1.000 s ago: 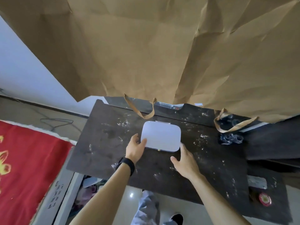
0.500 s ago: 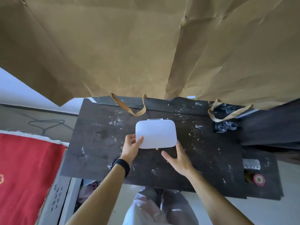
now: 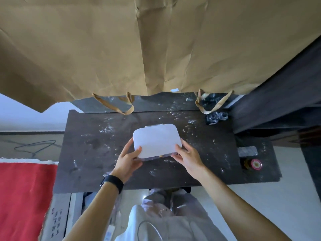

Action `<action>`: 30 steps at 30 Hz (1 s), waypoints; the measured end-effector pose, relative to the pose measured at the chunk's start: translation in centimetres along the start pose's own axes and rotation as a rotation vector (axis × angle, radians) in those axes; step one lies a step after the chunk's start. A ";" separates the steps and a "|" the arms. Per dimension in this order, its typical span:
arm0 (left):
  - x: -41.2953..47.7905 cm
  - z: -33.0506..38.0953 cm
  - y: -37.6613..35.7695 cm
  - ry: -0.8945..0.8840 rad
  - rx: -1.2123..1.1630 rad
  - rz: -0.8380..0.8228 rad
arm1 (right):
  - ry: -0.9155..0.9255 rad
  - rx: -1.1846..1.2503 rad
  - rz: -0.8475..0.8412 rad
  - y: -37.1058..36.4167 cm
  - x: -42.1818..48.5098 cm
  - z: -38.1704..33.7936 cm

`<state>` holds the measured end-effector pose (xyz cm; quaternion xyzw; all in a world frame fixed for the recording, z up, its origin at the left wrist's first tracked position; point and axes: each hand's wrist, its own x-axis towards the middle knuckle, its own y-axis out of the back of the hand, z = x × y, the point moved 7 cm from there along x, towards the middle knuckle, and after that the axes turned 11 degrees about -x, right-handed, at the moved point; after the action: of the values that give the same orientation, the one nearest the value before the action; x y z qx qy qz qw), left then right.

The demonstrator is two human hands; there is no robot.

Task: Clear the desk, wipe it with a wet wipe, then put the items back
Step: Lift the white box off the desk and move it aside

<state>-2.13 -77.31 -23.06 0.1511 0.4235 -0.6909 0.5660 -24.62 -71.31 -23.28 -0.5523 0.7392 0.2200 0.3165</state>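
A white rounded case (image 3: 157, 140) with a clear lower half and a small gold clasp sits at the middle of the dark, speckled desk (image 3: 90, 150). My left hand (image 3: 128, 158) grips its near-left corner, thumb on the lid. My right hand (image 3: 187, 156) holds its near-right corner, fingers curled along the edge. The case's near edge looks tipped slightly up off the desk. A black band is on my left wrist.
A big brown paper bag (image 3: 156, 46) hangs over the back of the desk, its handles (image 3: 118, 105) drooping onto it. Crumpled plastic (image 3: 215, 117) lies back right. A grey foil packet (image 3: 247, 151) and a red-capped jar (image 3: 253, 164) sit at the right end. A red cloth (image 3: 24, 197) is left.
Both hands have closed in on the white case's near corners and taken hold of it. The view has shifted so the desk sits more squarely below me.
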 end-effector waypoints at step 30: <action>0.2 -21.2 -36.3 0.065 0.190 -0.037 | 0.038 0.228 0.204 40.9 -9.8 6.0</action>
<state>-41.00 -61.39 -20.77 0.2185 0.3770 -0.7329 0.5225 -60.49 -48.66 -21.57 -0.4390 0.8174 0.1551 0.3392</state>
